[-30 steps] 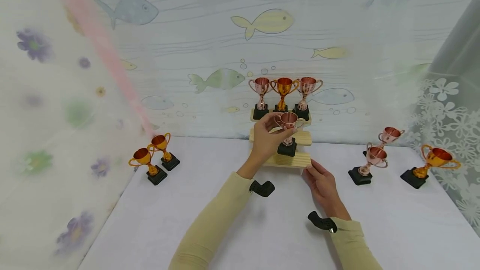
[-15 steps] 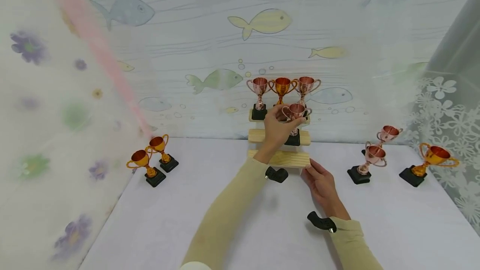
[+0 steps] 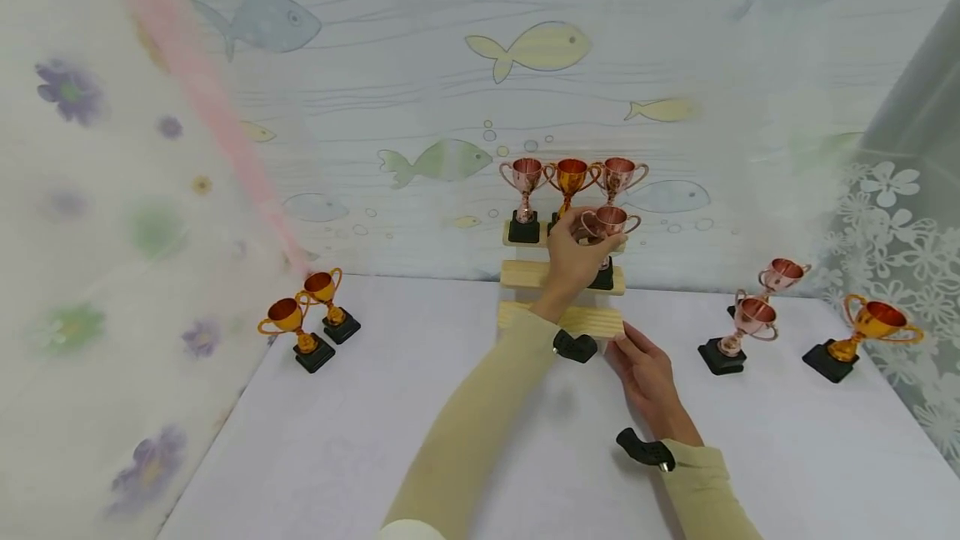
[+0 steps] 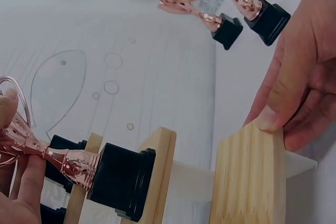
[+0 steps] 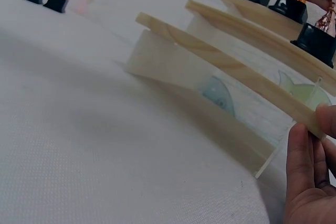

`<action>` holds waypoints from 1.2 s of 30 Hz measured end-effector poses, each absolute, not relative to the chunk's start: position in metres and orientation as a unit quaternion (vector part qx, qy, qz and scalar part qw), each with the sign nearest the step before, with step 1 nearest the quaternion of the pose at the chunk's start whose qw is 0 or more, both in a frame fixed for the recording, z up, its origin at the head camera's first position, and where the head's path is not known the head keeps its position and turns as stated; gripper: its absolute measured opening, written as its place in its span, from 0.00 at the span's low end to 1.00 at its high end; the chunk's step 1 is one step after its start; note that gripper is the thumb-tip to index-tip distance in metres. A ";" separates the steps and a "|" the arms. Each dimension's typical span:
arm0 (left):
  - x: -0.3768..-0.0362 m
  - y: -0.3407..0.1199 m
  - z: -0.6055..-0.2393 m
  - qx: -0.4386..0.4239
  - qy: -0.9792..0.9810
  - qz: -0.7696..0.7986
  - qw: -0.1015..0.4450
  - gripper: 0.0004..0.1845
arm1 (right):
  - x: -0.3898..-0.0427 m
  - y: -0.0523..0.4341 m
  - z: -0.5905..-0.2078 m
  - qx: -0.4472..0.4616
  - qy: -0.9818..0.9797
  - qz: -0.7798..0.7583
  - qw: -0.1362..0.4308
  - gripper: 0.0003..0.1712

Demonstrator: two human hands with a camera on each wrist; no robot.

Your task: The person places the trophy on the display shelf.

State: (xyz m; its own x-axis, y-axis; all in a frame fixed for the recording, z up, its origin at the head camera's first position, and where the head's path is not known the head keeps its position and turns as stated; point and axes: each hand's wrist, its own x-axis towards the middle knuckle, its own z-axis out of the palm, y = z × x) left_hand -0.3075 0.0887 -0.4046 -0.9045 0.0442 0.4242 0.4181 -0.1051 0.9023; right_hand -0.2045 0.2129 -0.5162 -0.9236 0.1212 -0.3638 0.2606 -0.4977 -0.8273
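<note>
My left hand [image 3: 573,265] grips a rose-gold trophy cup [image 3: 613,221] by its bowl, at the right end of the middle step of a three-step wooden stand [image 3: 521,273]. In the left wrist view the trophy's black base [image 4: 121,174] is against that step; whether it bears its full weight I cannot tell. My right hand [image 3: 648,377] pinches the right end of the bottom step [image 4: 249,177], thumb on top and fingers beneath. On the top step stand a rose-gold trophy [image 3: 527,182], a gold trophy [image 3: 572,177] and another rose-gold trophy [image 3: 620,176], partly hidden by my left hand and the held cup.
Two gold trophies [image 3: 287,315] stand on the white table [image 3: 405,357] at the left. To the right are two rose-gold trophies [image 3: 752,317] and a gold trophy [image 3: 873,322]. A fish-patterned curtain [image 3: 420,65] hangs behind the stand.
My left hand has carried the rose-gold trophy rightward and back, from in front of the stand to the right end of the middle step. The right hand keeps its hold on the bottom step.
</note>
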 end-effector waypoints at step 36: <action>-0.264 0.040 -0.406 -0.212 -0.715 -0.652 0.139 0.43 | -0.204 0.213 -0.515 0.188 0.503 -0.842 0.042 0.33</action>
